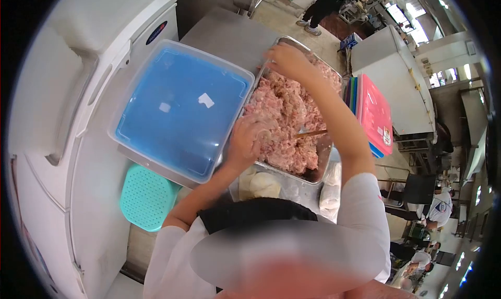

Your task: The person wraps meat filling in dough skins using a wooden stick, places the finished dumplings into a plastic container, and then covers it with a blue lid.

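A rectangular metal tray [284, 169] holds a thick mass of pink minced meat [284, 111]. My left hand [246, 141] is over the tray's left side, against the meat; motion smears its fingers. At the far end of the tray, my right hand [287, 61] has its fingers bent down near the corner of the rim, and what they pinch is hidden. A brown wooden-looking handle [311, 134] sticks out of the meat between my hands, with its other end buried.
Left of the tray lies a blue-lidded plastic container [182, 108], beside a white freezer [151, 32]. A turquoise perforated basket [148, 197] is lower left. Stacked coloured lids [373, 113] stand to the right. Pale wrapped bundles [330, 192] lie near my body. Other people [440, 207] are farther off.
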`<state>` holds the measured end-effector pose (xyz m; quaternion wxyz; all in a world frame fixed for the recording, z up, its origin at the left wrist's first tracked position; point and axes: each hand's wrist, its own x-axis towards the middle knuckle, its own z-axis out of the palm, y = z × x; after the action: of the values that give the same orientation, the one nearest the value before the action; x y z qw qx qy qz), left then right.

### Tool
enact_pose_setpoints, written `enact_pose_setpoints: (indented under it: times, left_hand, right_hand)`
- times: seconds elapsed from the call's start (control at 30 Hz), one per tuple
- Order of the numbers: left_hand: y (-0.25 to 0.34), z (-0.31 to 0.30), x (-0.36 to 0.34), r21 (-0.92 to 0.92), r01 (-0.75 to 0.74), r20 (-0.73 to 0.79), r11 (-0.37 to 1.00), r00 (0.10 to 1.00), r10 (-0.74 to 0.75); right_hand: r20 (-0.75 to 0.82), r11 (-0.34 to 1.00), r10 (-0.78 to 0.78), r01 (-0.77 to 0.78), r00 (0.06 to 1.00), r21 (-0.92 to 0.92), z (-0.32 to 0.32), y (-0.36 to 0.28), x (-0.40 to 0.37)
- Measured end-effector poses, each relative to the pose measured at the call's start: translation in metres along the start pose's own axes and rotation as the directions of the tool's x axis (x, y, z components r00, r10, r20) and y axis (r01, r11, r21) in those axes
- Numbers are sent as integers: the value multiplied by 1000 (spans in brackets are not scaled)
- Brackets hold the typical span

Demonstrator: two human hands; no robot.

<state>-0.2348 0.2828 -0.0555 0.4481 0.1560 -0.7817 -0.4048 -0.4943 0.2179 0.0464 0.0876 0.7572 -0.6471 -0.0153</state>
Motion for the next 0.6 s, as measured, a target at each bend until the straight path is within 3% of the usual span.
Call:
enact_pose_setpoints:
  times: [0.13, 0.23, 0.33, 0.43, 0.53, 0.6]
  left_hand:
    - [-3, -3, -1, 4, -16, -2, 1000, 1000, 16]
    - [-5, -1, -3, -22, -2, -13, 1000, 1000, 2]
    - [-2, -5, 0, -17, -5, 0, 1000, 1000, 5]
    - [-3, -3, -2, -6, -5, 0, 1000, 1000, 5]
    - [-1, -5, 3, 4, -20, 2, 1000, 1000, 20]
    - [2, -6, 7, 1, -30, 22, 1000, 999, 30]
  right_hand:
    - [295, 968, 168, -101, 941, -230, 60, 0, 68]
    - [392, 941, 301, -203, 869, -272, 96, 3, 92]
    - [413, 901, 428, -414, 804, -128, 124, 5, 95]
    - [364, 883, 456, -465, 812, -68, 140, 3, 92]
    - [467, 973, 210, -230, 859, -15, 122, 13, 99]
    - [361, 953, 116, -206, 925, 222, 83, 20, 89]
